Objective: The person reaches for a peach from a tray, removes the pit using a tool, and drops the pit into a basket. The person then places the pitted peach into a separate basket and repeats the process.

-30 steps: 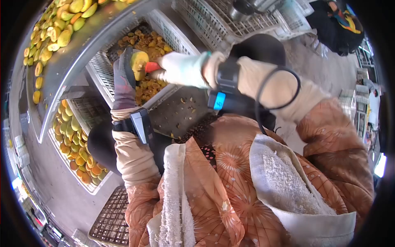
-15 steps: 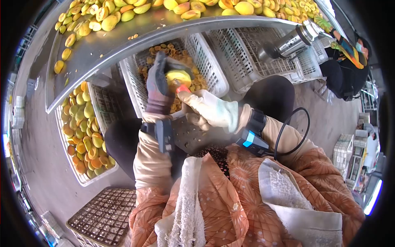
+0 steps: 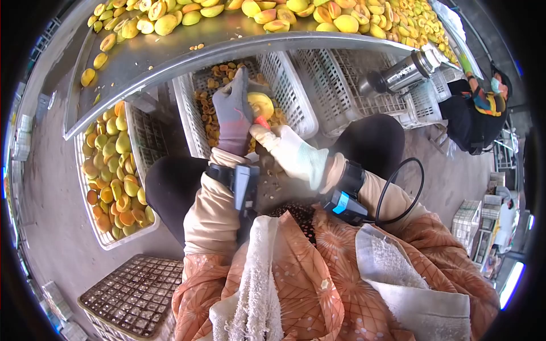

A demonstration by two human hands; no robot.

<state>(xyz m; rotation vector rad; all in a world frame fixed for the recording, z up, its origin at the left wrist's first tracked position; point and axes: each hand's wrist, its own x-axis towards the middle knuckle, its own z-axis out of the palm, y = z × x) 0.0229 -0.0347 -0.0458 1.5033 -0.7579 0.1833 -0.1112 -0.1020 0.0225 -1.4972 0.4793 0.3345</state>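
Note:
My left hand (image 3: pixel 233 111), in a grey glove, is closed around a yellow peach half (image 3: pixel 260 104), its cut side partly in sight. In my white-gloved right hand (image 3: pixel 287 149) is a small tool with a red handle (image 3: pixel 261 121). Its working end meets the lower edge of the peach half, and its exact kind is hidden. Both hands are over a white plastic crate (image 3: pixel 297 96) that holds small orange-brown fruit pieces (image 3: pixel 213 122).
A metal table (image 3: pixel 227 35) ahead bears many halved peaches (image 3: pixel 273 14). Left stands a crate of peaches (image 3: pixel 116 170), with a brown-topped crate (image 3: pixel 133 295) nearer. Empty-looking crates (image 3: pixel 369 79) and a metal cylinder (image 3: pixel 401 71) stand right. A co-worker (image 3: pixel 475 108) sits beyond.
My left hand has turned, and the peach half has shifted a little to the right with it. The red-handled tool stays against the fruit. The whole view has tilted slightly.

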